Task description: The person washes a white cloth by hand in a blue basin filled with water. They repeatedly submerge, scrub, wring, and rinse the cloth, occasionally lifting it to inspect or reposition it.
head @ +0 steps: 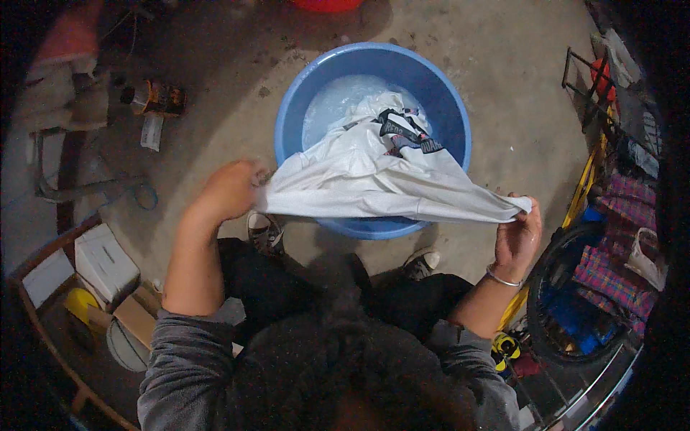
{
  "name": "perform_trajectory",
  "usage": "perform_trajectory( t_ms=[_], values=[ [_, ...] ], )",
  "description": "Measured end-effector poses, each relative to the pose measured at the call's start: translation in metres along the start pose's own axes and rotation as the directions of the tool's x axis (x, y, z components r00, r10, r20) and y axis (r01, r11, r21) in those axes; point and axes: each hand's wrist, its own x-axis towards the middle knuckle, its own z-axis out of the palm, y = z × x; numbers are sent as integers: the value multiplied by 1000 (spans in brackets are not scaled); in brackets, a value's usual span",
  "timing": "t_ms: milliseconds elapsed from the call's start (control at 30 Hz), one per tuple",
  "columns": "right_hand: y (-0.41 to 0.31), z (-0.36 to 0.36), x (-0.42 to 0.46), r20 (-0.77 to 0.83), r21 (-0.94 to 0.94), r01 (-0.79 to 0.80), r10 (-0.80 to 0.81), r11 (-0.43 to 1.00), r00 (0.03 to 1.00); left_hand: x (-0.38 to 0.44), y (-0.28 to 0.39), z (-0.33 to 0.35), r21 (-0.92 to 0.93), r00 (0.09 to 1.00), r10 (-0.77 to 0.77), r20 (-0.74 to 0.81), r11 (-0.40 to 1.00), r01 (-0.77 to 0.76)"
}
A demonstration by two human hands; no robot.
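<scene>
A wet white cloth garment (377, 178) with black printed parts is stretched wide between my two hands. My left hand (237, 186) grips its left end, the fingertips partly hidden and a little blurred. At the right end, my right hand (520, 231) pinches the edge between thumb and fingers; a bangle sits on that wrist. Below the stretched edge stands a round blue plastic basin (372, 51), holding cloudy, sudsy water (329, 105). The far part of the garment lies bunched inside the basin, its lower folds hidden.
My shoes flank the basin's near side on the concrete floor (501, 108). A plastic bottle (161, 98) lies at the upper left. White box (105, 261) and cardboard are at the lower left. A black tyre (533, 301) and plaid bags (614, 280) stand at right; a red object (329, 4) is beyond.
</scene>
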Motion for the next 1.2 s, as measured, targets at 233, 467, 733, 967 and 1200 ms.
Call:
perform_trajectory(
  t_ms=[233,467,733,967,1200],
  values=[
    [3,-10,-30,-69,-40,-41,38,998,997,34,2,35,109,938,-111,329,991,79],
    [11,15,-57,-282,-363,-244,144,899,949,54,-6,23,135,951,-151,270,984,117],
    [30,19,-66,-329,-584,-265,75,767,941,40,-5,-1,-490,848,-146,-510,860,-147],
    [12,3,-51,-360,-626,156,-461,764,811,40,-23,-30,-550,391,-409,-825,740,-387],
    [1,5,-52,-401,-631,79,-411,772,818,29,-50,-37,-312,743,-141,-655,945,-96]
  ],
)
